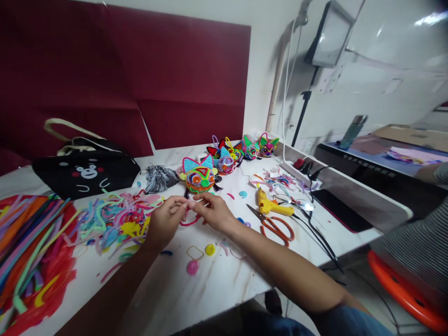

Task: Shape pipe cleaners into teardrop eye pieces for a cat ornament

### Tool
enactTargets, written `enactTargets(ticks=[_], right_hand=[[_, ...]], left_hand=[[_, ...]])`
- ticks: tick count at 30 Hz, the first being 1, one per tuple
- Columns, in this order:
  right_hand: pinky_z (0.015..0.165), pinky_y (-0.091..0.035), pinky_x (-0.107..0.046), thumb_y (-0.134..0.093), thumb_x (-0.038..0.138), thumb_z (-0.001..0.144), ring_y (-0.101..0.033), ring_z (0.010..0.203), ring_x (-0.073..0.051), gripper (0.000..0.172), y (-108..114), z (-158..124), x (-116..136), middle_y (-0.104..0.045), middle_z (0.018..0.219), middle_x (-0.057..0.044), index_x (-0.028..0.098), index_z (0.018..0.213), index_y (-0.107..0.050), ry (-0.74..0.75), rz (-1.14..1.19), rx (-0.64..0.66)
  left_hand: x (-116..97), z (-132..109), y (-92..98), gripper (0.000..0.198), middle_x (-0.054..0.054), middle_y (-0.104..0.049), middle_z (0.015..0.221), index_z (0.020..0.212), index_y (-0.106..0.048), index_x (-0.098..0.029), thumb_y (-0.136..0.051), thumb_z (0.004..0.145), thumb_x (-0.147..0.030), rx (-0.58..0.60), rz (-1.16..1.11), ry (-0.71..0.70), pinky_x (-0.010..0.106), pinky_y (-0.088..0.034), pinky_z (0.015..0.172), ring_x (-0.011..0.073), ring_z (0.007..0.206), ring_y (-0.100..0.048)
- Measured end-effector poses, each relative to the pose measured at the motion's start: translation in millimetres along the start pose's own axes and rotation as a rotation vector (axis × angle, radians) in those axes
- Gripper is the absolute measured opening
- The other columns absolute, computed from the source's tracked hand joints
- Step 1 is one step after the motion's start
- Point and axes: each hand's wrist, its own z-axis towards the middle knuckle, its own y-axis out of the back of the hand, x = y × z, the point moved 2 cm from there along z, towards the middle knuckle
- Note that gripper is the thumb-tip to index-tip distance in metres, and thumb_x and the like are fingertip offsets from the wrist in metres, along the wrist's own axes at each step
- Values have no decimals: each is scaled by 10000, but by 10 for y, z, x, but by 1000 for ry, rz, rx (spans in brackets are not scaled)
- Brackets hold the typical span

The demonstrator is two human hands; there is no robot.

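Pipe cleaner (191, 221) (mostly hidden), pinched between both hands' fingertips (187, 204)

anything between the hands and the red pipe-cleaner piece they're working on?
Nothing visible. Left hand and right hand meet fingertip to fingertip right over the red pipe-cleaner piece on the table. The colourful cat-face figure sits just behind them, the orange-handled scissors off to the right; neither blocks either hand.

Your left hand (166, 223) and right hand (213, 212) meet at the fingertips in front of you, fingers curled and pinched toward each other. Both forearms are bare and reach forward, converging from the lower edge of view.
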Motion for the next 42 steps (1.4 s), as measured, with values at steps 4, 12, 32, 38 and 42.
enactTargets(ticks=[4, 12, 32, 38, 42], right_hand=[[538, -411, -196, -672, 298, 811, -521, 583, -99, 122, 18, 60, -36, -573, 622, 40, 177, 798, -684, 38, -9, -44], [535, -418, -202, -565, 214, 855, -546, 541, -97, 136, 107, 76, -242, -617, 621, 26, 178, 736, -622, -10, -12, -100], [594, -459, -212, -555, 106, 807, -612, 561, -112, 134, 52, 9, -312, -647, 626, 31, 195, 729, -619, -39, -112, -85], [609, -470, -227, -569, 98, 792, -617, 587, -126, 140, 86, -13, -265, -642, 629, 29, 206, 727, -628, -32, -159, -93], [620, -477, -234, -576, 96, 790, -622, 601, -132, 145, 79, -15, -266, -649, 642, 24, 212, 724, -634, -29, -165, -94]], left_hand=[[57, -22, -110, 248, -11, -628, 638, 876, -615, -184, -598, 744, -394, 107, 64, -26, 220, -430, 487, 138, 542, -574], [287, -45, -99, 332, 22, -672, 768, 1003, -605, -170, -600, 777, -414, 128, 64, 2, 231, -455, 493, 129, 526, -569], [709, 865, 611, 641, 132, -657, 1196, 1188, -668, -175, -617, 643, -510, 492, 1066, -7, 344, -465, 927, 310, 1109, -608], [747, 936, 799, 396, 41, -706, 842, 961, -708, -220, -555, 686, -460, 454, 985, 5, 267, -463, 709, 228, 789, -635], [744, 929, 1055, 496, 33, -719, 868, 1112, -673, -182, -513, 745, -474, 293, 871, 114, 250, -448, 657, 223, 777, -639]])
